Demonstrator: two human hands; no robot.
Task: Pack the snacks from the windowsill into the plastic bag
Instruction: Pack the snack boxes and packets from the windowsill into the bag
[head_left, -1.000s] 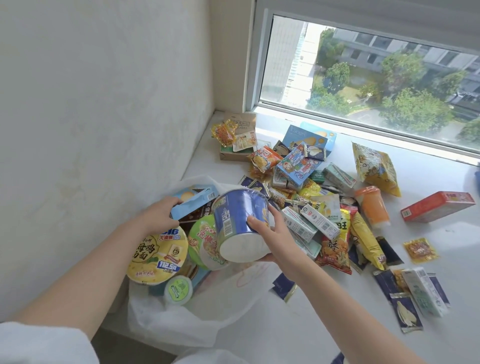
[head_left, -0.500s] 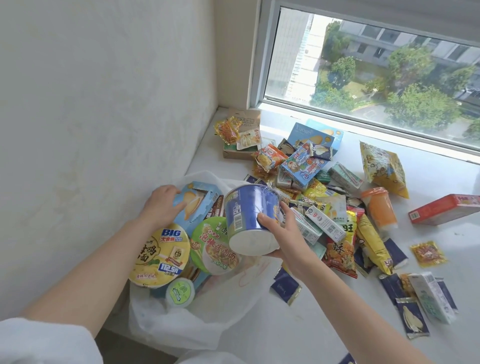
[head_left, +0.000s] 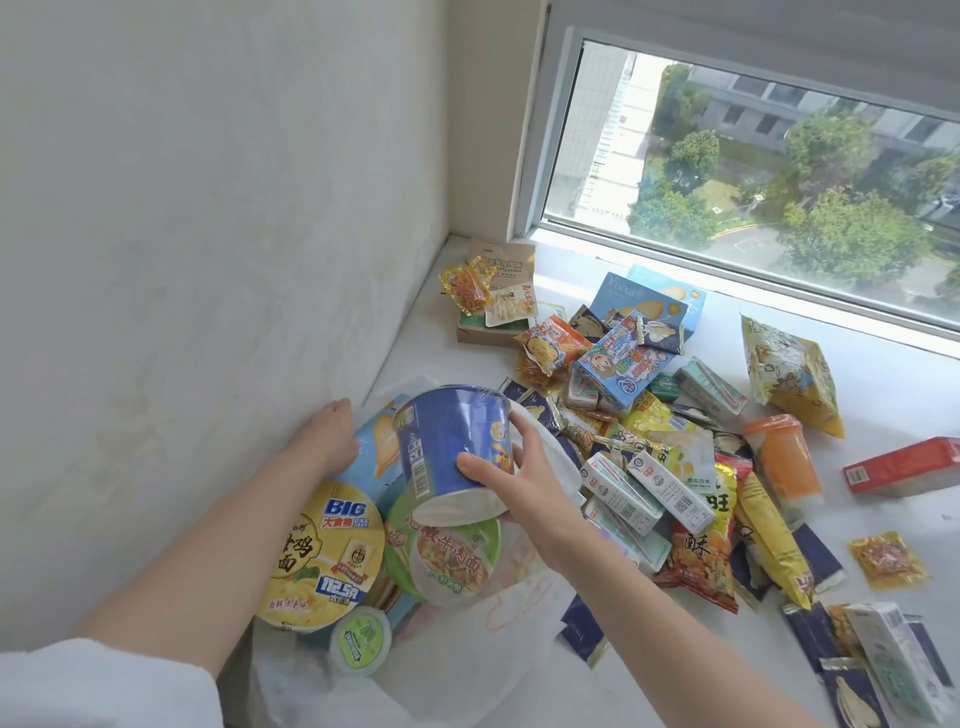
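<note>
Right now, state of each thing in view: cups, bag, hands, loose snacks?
Blue cup: tilted, base toward camera, held over the bag.
Right hand: grip around the blue cup.
Left hand: on the light blue box in the bag.
Plastic bag: open, partly filled.
Yellow bowl: in bag, lid sealed.
Green bowl: in bag, lid sealed.
Orange bottle: lying on the windowsill, unpacked.
Red box: closed, on sill.

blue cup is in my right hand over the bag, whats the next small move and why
Probably lower the blue cup into the plastic bag behind the green-lidded bowl, then let go. The right hand holds it tilted just above that bowl, and the left hand rests on the light-blue box beside that space.
</note>
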